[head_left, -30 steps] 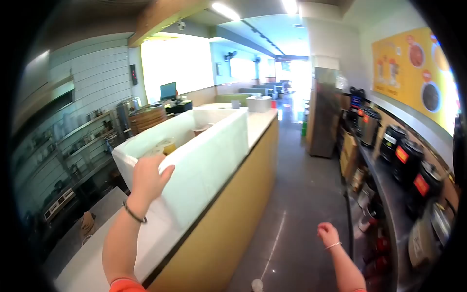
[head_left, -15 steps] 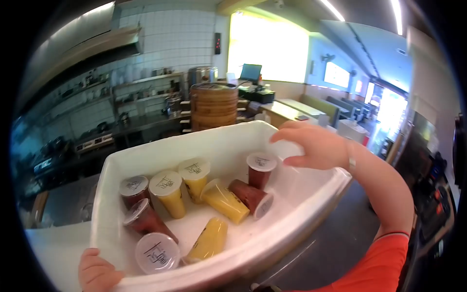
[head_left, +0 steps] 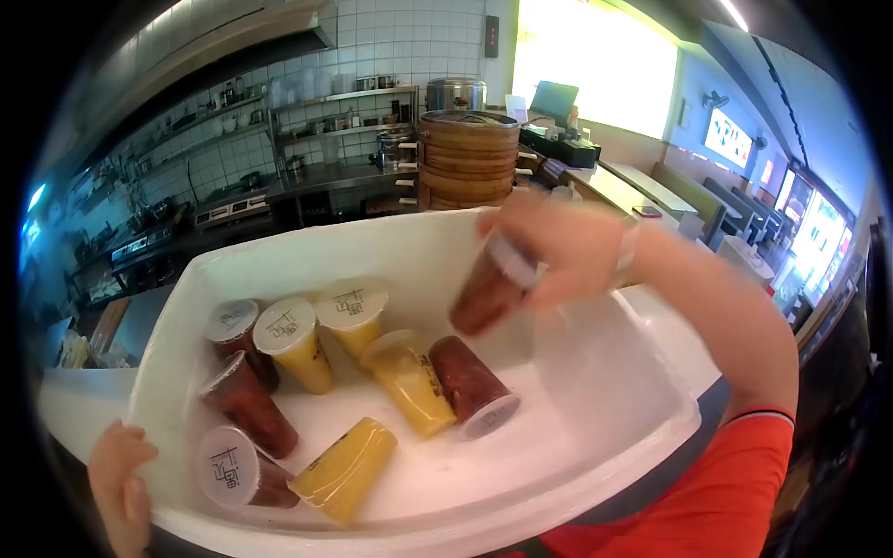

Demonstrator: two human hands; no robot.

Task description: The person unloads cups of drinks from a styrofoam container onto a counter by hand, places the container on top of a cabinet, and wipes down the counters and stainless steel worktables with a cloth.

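The left hand [head_left: 119, 484] grips the near left corner of the white foam box [head_left: 595, 372], fingers curled over the rim, which steadies the box. Inside, sealed yellow cups [head_left: 293, 344] and dark red cups [head_left: 244, 402] stand or lie on the box floor, leaning on one another. At centre right, the right hand [head_left: 558, 251] holds one red drink cup [head_left: 490, 290] tilted above the others, fingers wrapped around its lidded end. A stacked bamboo steamer [head_left: 468, 160] stands beyond the far wall
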